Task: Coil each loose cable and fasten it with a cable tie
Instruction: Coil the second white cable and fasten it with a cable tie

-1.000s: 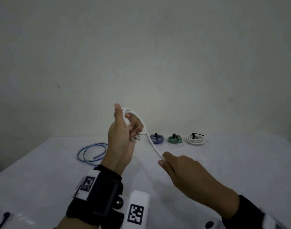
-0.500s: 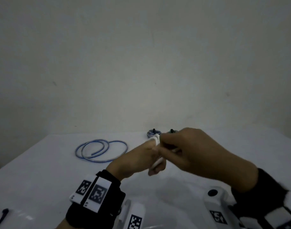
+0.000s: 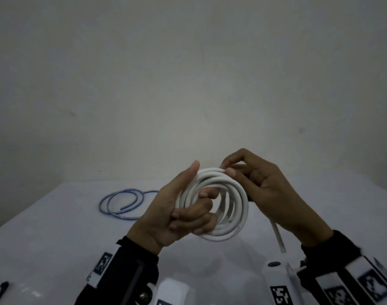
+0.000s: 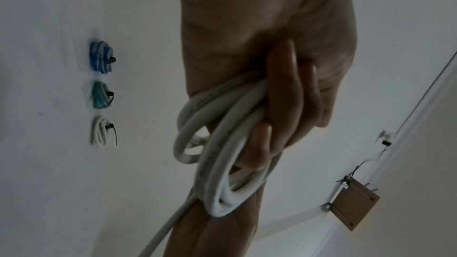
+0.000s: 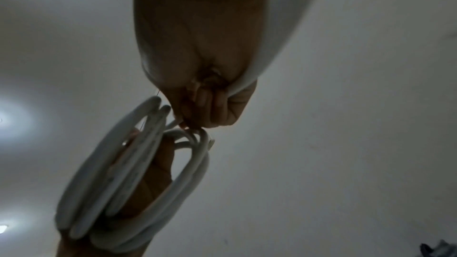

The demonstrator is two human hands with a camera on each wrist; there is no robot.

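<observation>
A white cable (image 3: 236, 194) is wound into several loops and held up above the table. My left hand (image 3: 183, 208) grips the coil's left side, fingers curled through the loops (image 4: 222, 144). At the coil's top, my right hand (image 3: 254, 179) pinches the cable between thumb and forefinger (image 5: 188, 124). The cable's loose tail (image 3: 278, 236) hangs down under the right palm. A loose blue cable (image 3: 122, 203) lies in open rings on the table to the left.
Three tied coils, blue (image 4: 101, 58), green (image 4: 100, 95) and white (image 4: 100, 130), each with a black tie, lie in a row at the table's far side, hidden behind my hands in the head view. Black ties (image 3: 0, 291) lie at the near left edge.
The hands have risen and drawn toward me. The left hand has turned palm-up, showing the coil as full loops. The right hand went from the stretched tail to the coil's top.
</observation>
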